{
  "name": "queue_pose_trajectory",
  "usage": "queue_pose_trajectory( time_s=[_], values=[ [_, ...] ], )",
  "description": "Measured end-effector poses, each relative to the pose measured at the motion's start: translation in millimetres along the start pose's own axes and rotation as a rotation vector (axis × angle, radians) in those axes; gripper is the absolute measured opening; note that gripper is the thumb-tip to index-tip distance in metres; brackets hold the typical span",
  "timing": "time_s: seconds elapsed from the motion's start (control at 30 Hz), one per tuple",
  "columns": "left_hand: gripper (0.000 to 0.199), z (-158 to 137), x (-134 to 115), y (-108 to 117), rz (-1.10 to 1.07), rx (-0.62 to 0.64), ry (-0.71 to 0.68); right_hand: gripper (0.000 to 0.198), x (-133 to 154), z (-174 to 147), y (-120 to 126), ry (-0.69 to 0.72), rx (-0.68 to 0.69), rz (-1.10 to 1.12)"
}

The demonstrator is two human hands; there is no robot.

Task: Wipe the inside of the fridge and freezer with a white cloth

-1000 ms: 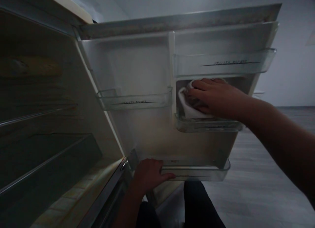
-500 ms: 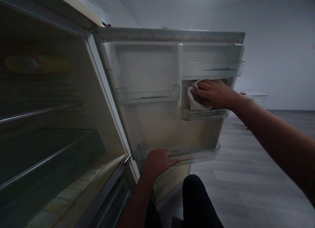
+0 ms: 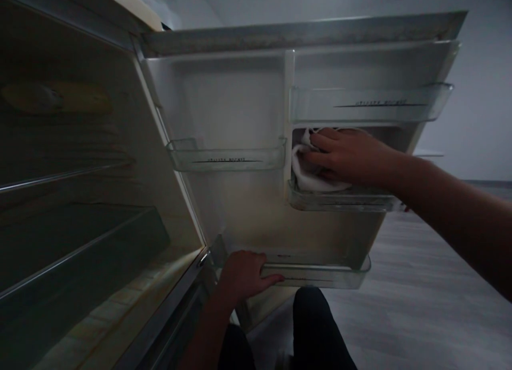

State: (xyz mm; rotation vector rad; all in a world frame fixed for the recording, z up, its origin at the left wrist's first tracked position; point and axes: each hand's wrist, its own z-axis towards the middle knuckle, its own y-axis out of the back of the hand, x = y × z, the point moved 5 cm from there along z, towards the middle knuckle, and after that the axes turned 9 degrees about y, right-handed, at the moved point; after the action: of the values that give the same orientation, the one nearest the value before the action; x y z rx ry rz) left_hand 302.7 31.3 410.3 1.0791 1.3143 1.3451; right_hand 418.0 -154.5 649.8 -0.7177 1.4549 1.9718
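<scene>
The fridge door [image 3: 236, 98] stands swung open in front of me, its inner side and clear shelf bins facing me. My right hand [image 3: 340, 154] is closed on a white cloth [image 3: 308, 175], bunched up in the compartment above the middle right bin [image 3: 340, 202]. Some of the cloth is hidden under the fingers. Down below, my left hand [image 3: 244, 274] grips the front wall of the bottom door bin [image 3: 320, 278], thumb on the outside and fingers over the rim.
On the left lies the dark fridge interior [image 3: 80, 173] with glass shelves and a drawer. Another bin [image 3: 228, 159] sits on the door's left half, and one more bin [image 3: 372, 104] at the upper right. My knees [image 3: 316, 322] are below the door; grey floor [image 3: 432, 284] spreads at right.
The door has swung nearer and looks larger. My right hand and the cloth stay in the same compartment, slightly shifted left on the cloth; my left hand keeps its hold on the bottom bin.
</scene>
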Motion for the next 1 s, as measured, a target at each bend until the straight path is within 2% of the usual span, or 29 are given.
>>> queue_pose_trajectory(
  time_s=[0.17, 0.27, 0.37, 0.57, 0.7, 0.83, 0.9, 1.0],
  values=[
    [0.077, 2.4, -12.2, 4.8, 0.016, -0.069, 0.008, 0.034, -6.4, -20.4, 1.3, -0.213, 0.054, -0.081],
    [0.08, 6.5, -18.9, 6.5, 0.007, -0.085, 0.021, 0.034, -13.5, -29.9, -3.4, -0.259, 0.074, -0.124],
    [0.081, 10.4, -22.5, 6.5, -0.011, -0.097, 0.021, 0.042, -13.9, -24.8, -10.1, -0.155, 0.086, -0.156],
    [0.08, 11.6, -22.8, 4.7, -0.008, -0.123, 0.005, 0.046, -13.7, 2.1, -23.7, 0.055, 0.076, -0.025],
    [0.079, 7.6, -20.2, 5.1, -0.017, -0.118, -0.007, 0.052, -27.6, -17.3, -33.6, 0.015, 0.147, 0.016],
    [0.08, 3.5, -13.7, 2.0, -0.021, -0.097, -0.021, 0.049, -30.7, -48.4, -26.4, 0.024, 0.145, -0.016],
    [0.08, 2.9, -10.9, -0.7, -0.013, -0.09, -0.03, 0.047, -25.3, -52.2, -19.7, 0.06, 0.113, -0.082],
    [0.079, 3.5, -9.8, -3.0, -0.004, -0.097, -0.036, 0.045, -14.8, -40.4, -18.2, 0.098, 0.083, -0.172]
  ],
)
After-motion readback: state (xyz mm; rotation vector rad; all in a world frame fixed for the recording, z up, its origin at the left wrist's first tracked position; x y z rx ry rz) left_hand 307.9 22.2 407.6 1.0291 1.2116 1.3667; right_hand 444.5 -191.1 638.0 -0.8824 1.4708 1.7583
